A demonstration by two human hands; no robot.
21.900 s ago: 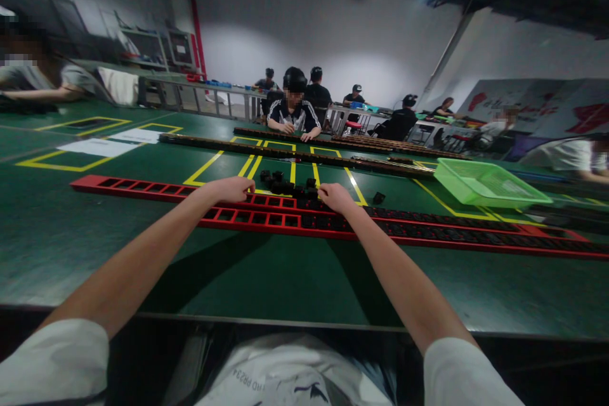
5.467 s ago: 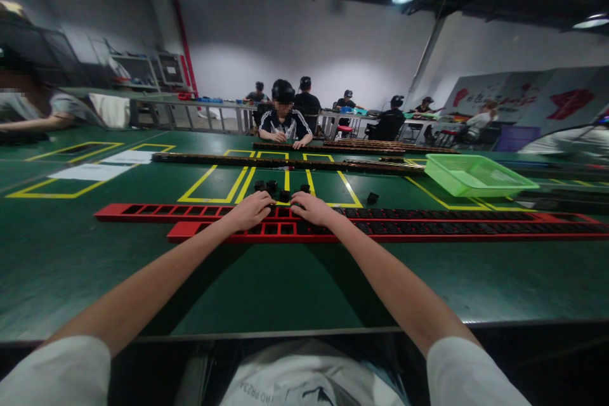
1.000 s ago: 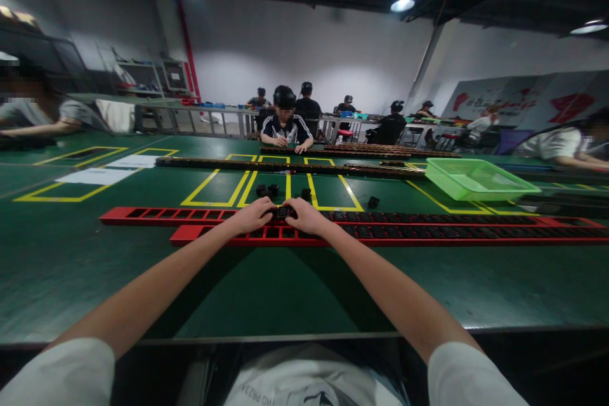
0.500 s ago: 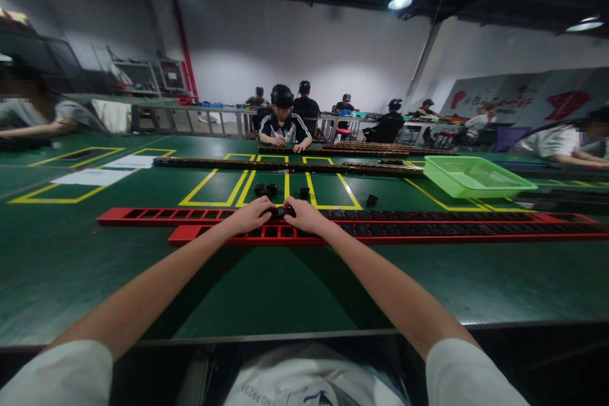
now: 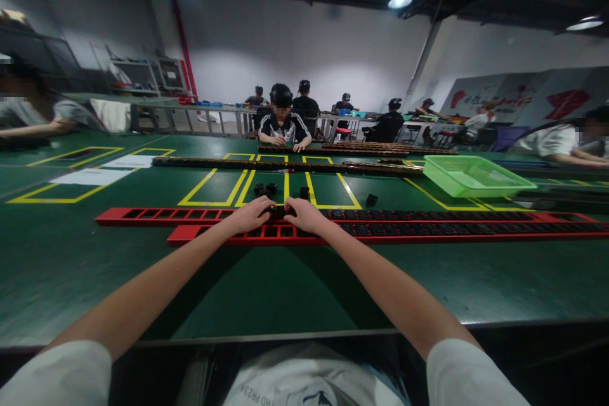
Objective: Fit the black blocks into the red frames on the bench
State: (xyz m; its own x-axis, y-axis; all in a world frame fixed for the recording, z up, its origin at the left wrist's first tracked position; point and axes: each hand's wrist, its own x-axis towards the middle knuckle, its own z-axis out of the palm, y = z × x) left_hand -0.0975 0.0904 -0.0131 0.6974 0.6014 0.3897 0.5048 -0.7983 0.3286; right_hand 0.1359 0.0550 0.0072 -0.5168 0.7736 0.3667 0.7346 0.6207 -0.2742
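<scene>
Two long red slotted strips lie side by side across the green table: the far strip point(image 5: 157, 214) and the near strip point(image 5: 214, 238). Their right parts are filled with small black parts, their left slots are bare. My left hand point(image 5: 248, 216) and my right hand point(image 5: 304, 216) meet over the far strip, fingers curled together on one small black part point(image 5: 280, 210) between them. A few loose black parts point(image 5: 265, 189) lie just beyond my hands.
A green plastic basket point(image 5: 469, 176) stands at the right. Yellow tape boxes point(image 5: 266, 179) mark the table. Long dark strips point(image 5: 285, 165) lie further back, where a person point(image 5: 284, 119) sits facing me. Other people sit at the left, right and behind.
Over the last second my hands have stayed pressed together on the black part over the far strip. Since earlier, the pile of loose black parts has shrunk.
</scene>
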